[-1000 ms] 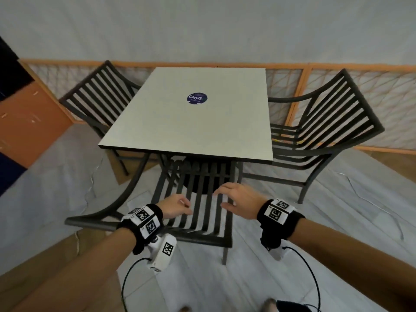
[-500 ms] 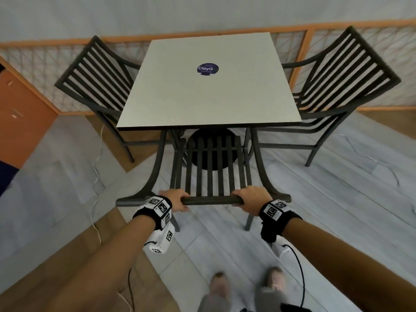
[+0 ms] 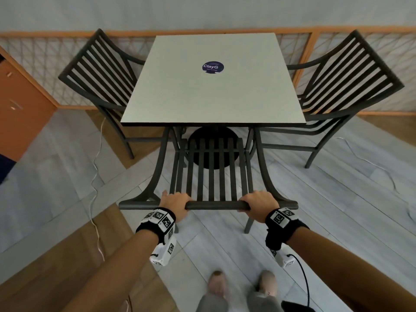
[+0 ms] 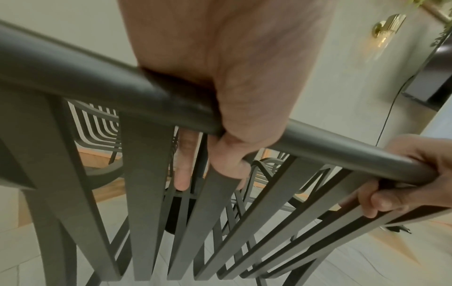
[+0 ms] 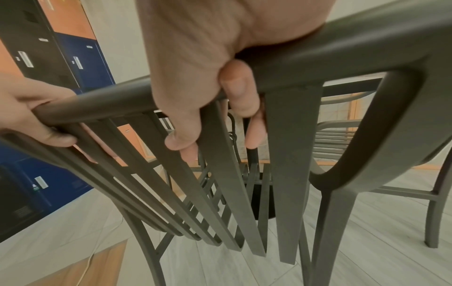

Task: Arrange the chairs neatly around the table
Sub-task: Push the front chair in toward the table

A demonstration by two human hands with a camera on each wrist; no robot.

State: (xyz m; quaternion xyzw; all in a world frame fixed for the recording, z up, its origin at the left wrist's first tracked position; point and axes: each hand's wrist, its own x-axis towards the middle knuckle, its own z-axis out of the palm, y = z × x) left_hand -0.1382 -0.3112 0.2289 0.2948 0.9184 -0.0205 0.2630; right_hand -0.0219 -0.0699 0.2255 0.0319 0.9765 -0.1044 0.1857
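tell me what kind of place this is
Probably a cafe or staff break area: a square table with a round logo sticker, matching slatted metal chairs around it, and lockers nearby.

Matt dark metal-looking chair (image 3: 210, 176); smooth pale matt table (image 3: 202, 97); wood-look plank floor (image 3: 315, 199).

Near chair (image 3: 209, 174) sits tucked partway under the surface (image 3: 213, 104), its slats leaving only narrow gaps. Left chair (image 3: 99, 70) and right chair (image 3: 342, 73) close both flanks. Open floor (image 3: 337, 199) lies behind and right of the near chair.
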